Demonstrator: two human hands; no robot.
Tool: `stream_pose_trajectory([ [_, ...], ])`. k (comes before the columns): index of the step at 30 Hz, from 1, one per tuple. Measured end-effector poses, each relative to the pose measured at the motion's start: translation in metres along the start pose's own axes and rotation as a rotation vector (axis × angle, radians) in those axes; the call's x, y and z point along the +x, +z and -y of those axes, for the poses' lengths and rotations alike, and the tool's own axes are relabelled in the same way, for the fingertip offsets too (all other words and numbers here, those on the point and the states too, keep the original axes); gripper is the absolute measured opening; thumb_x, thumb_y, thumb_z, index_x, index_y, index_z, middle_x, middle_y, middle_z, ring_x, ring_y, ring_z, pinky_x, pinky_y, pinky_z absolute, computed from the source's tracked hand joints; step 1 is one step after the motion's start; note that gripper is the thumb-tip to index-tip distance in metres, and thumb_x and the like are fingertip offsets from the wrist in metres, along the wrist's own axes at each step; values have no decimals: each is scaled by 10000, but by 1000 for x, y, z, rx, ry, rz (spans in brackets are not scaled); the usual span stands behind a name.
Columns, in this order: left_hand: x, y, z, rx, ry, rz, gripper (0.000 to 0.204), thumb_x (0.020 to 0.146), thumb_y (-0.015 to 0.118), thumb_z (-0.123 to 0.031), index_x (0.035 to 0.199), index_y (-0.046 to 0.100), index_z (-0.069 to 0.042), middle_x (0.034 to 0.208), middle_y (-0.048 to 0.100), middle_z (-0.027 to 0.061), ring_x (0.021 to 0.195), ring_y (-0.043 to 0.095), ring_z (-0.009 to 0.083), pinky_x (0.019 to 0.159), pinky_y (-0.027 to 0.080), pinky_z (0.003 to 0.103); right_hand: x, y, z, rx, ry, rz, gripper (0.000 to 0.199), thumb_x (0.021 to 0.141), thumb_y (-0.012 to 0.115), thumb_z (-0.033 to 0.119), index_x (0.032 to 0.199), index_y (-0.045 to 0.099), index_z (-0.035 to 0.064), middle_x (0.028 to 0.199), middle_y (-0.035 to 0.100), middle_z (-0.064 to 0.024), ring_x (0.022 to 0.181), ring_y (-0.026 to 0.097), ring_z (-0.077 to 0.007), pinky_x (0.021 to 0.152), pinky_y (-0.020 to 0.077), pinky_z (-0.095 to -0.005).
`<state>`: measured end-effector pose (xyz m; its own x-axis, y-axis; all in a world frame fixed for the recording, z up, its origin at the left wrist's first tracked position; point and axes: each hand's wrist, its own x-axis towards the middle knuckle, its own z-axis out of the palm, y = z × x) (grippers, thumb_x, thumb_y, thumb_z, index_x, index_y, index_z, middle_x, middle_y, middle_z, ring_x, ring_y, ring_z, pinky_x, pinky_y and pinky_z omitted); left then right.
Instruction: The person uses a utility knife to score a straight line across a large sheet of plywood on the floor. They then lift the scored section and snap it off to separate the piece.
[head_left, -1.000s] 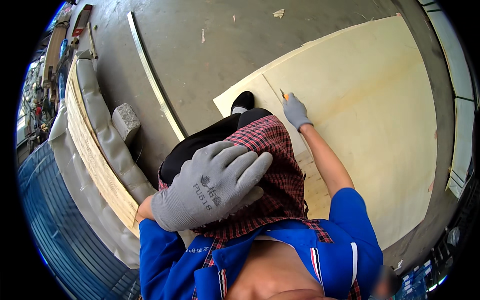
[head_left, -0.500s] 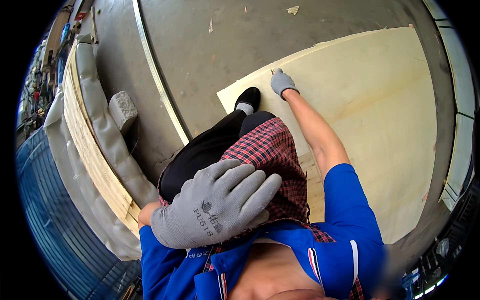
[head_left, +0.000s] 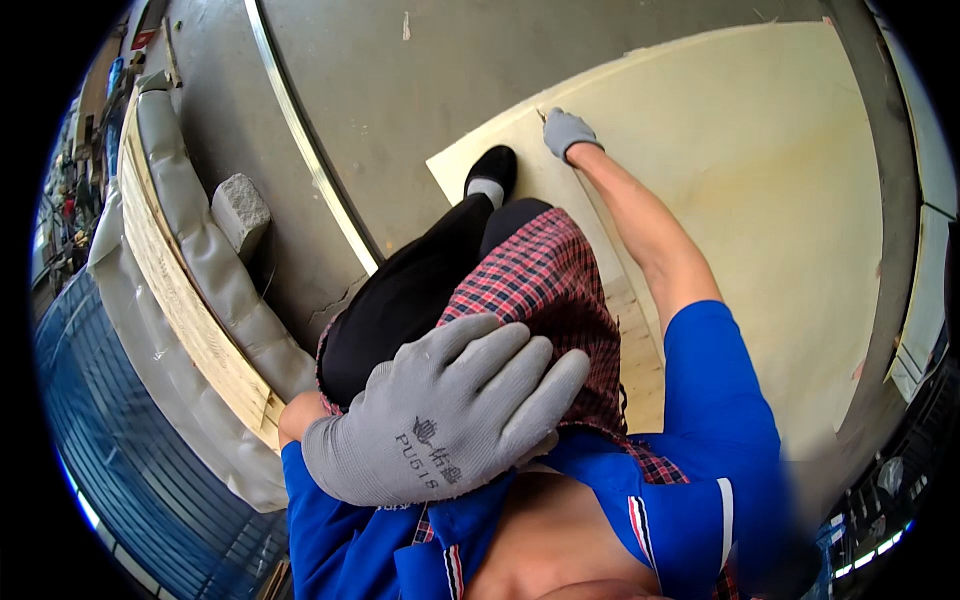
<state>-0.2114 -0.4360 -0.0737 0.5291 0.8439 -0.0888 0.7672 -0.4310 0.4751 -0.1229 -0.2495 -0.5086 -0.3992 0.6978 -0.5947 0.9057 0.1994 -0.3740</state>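
My right hand (head_left: pixel 570 135), in a grey glove, reaches out to the far left part of a pale yellow plywood-like sheet (head_left: pixel 760 170). Its fingers are closed around something small and thin; only a dark tip shows by the sheet's far edge. From this hand a straight line runs back toward me across the sheet. Close to the camera, above my lap, my left hand (head_left: pixel 450 410) is gloved in grey too. Its fingers are stretched out, slightly bent, and nothing shows in them; the palm is hidden. My black shoe (head_left: pixel 492 172) rests at the sheet's left corner.
A long metal strip (head_left: pixel 310 140) lies on the grey concrete floor (head_left: pixel 400 90). To the left are a stone block (head_left: pixel 240 215), a wooden board (head_left: pixel 185 290) on grey padded sheeting (head_left: pixel 235 310), and blue ribbed material (head_left: pixel 120 400). Pale wrapped material (head_left: pixel 932 170) lines the right edge.
The whole view has shifted slightly. My left hand has moved a little to the right. My right hand stays near the sheet's far edge, and the line behind it shows more clearly.
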Motion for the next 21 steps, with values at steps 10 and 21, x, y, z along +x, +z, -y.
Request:
stream_pose_trajectory([
  [10, 12, -7, 4, 52, 48, 64, 555, 799, 668, -353, 1224, 569, -9, 1062, 656, 120, 974, 638, 292, 887, 491, 426, -165, 58, -83, 36, 122, 86, 265, 971, 401, 227, 1055, 498, -4, 945, 671, -262, 888, 670, -404, 783, 524, -507],
  [21, 16, -1, 13, 84, 31, 155, 565, 818, 643, -402, 1246, 574, -41, 1066, 653, 123, 1033, 618, 315, 900, 466, 439, -282, 115, -151, 124, 296, 107, 241, 976, 406, 251, 1046, 464, 28, 846, 669, -240, 793, 661, -410, 722, 513, -522],
])
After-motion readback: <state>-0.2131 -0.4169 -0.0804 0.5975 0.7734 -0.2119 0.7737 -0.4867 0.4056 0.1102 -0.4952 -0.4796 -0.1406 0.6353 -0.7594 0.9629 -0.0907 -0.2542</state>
